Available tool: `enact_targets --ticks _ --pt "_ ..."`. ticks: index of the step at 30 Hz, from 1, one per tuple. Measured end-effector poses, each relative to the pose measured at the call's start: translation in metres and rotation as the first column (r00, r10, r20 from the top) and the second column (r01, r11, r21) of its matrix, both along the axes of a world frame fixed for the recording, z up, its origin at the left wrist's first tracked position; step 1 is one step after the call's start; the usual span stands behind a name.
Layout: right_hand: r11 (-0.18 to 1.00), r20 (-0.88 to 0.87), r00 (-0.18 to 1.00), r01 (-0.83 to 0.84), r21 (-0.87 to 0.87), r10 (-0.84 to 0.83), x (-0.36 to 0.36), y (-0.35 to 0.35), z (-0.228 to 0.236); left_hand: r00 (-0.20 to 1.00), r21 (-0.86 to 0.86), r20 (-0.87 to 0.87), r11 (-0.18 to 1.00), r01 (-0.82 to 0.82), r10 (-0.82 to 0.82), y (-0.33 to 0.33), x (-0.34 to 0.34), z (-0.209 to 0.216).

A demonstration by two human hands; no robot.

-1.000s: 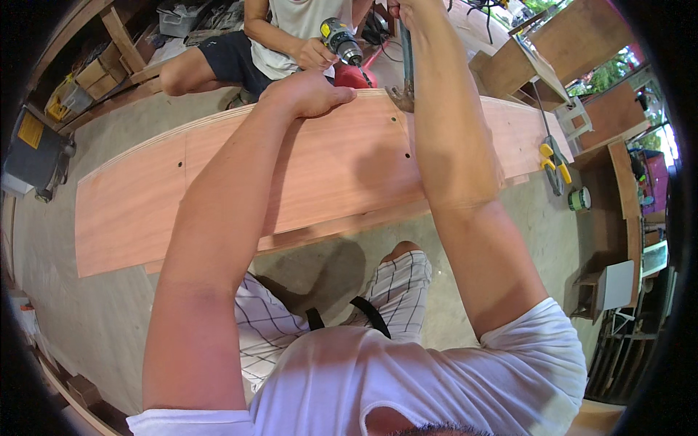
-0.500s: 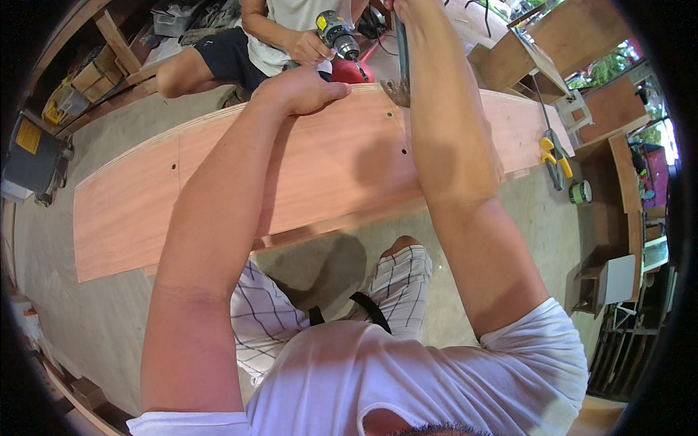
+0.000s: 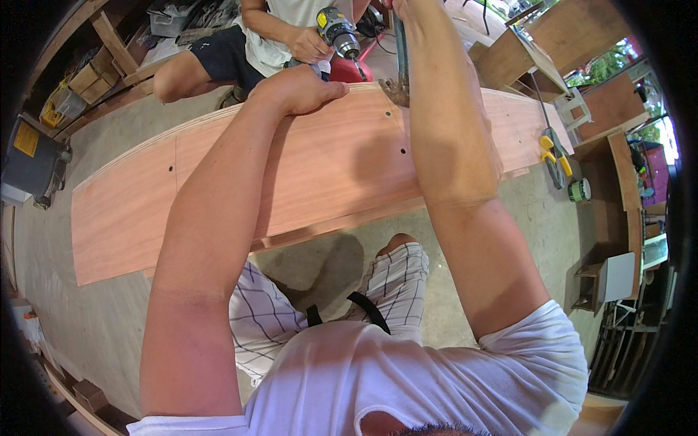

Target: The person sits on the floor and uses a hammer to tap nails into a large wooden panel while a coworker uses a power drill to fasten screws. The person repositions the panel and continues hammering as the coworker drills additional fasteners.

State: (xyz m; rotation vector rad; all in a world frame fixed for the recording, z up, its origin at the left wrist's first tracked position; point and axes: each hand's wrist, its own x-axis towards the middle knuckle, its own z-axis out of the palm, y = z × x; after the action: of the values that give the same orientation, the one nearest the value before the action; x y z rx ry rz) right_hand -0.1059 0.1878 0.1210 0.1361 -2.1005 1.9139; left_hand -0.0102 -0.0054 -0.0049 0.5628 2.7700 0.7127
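Observation:
A long curved plywood panel (image 3: 327, 178) lies across in front of me, with several small dark holes in its face. My left hand (image 3: 305, 91) rests at its far edge, thumb along the face and fingers curled over the rim, partly hidden. Near the top edge of the view, my right hand (image 3: 408, 9) is closed on the dark handle of a claw hammer (image 3: 401, 54). The claw end sits at the panel's far edge, left of my right forearm. How far the claw reaches behind the rim is hidden.
Across the panel a person (image 3: 280, 36) holds a cordless drill (image 3: 337, 30), its bit pointing toward the panel edge. Yellow-handled clamps (image 3: 556, 156) lie at the panel's right end, beside a small can (image 3: 579, 190). A dark bin (image 3: 33, 156) stands on the left.

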Motion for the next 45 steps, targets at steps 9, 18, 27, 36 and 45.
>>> enact_targets --ticks 9,18,27,36,45 --pt "1.000 -0.008 1.000 0.002 -0.002 -0.002 0.001 0.002 -0.001 1.000 0.030 -0.013 1.000 0.005 -0.004 -0.001 -0.010 -0.012" --pt "1.000 -0.021 1.000 0.003 -0.008 -0.003 0.003 0.002 -0.002 0.999 0.035 0.019 0.998 -0.051 0.050 -0.001 0.004 0.000" --pt "1.000 -0.026 1.000 0.003 -0.012 -0.003 0.005 0.002 -0.002 0.999 0.024 0.007 0.999 -0.032 0.032 -0.001 0.008 0.006" --pt "1.000 -0.031 1.000 0.004 -0.018 -0.005 0.006 0.002 -0.003 1.000 0.081 -0.015 0.997 0.010 -0.009 -0.001 -0.001 -0.006" --pt "1.000 -0.034 0.999 0.009 -0.014 -0.010 0.004 0.000 -0.006 1.000 0.083 -0.018 0.996 0.016 -0.014 0.001 -0.007 -0.011"
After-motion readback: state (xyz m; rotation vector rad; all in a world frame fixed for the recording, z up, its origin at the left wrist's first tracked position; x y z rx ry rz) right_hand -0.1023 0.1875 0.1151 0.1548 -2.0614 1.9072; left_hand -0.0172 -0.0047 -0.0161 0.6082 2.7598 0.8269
